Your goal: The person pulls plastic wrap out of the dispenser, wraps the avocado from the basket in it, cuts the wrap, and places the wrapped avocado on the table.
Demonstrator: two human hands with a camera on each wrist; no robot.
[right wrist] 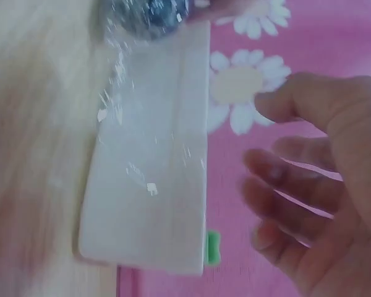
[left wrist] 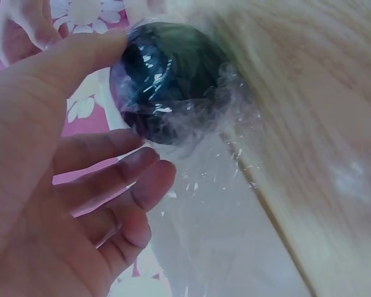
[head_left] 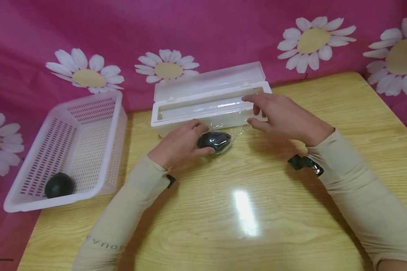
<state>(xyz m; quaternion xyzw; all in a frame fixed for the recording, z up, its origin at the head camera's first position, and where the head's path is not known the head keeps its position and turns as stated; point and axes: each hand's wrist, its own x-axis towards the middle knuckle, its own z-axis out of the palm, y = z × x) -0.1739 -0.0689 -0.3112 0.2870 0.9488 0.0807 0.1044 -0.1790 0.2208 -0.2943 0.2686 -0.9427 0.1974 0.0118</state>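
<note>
A dark green avocado (head_left: 215, 140), covered in clear plastic wrap, sits in front of the white wrap dispenser (head_left: 176, 126). My left hand (head_left: 180, 143) holds it between thumb and fingers; crumpled film (left wrist: 232, 86) clings around it in the left wrist view. The dispenser's lid (head_left: 210, 81) stands raised, and a roll of plastic wrap (head_left: 203, 108) lies inside. From the avocado a sheet of film stretches over the dispenser's front. My right hand (head_left: 280, 114) hovers at the dispenser's right end, fingers loosely bent and apart, with nothing between them in the right wrist view.
A white perforated basket (head_left: 103, 165) stands at the left of the wooden table (head_left: 203, 226), with another dark green avocado (head_left: 59, 185) in its near corner. Behind hangs a pink cloth (head_left: 224, 30) with daisies. A green tab (right wrist: 213, 247) projects from the dispenser.
</note>
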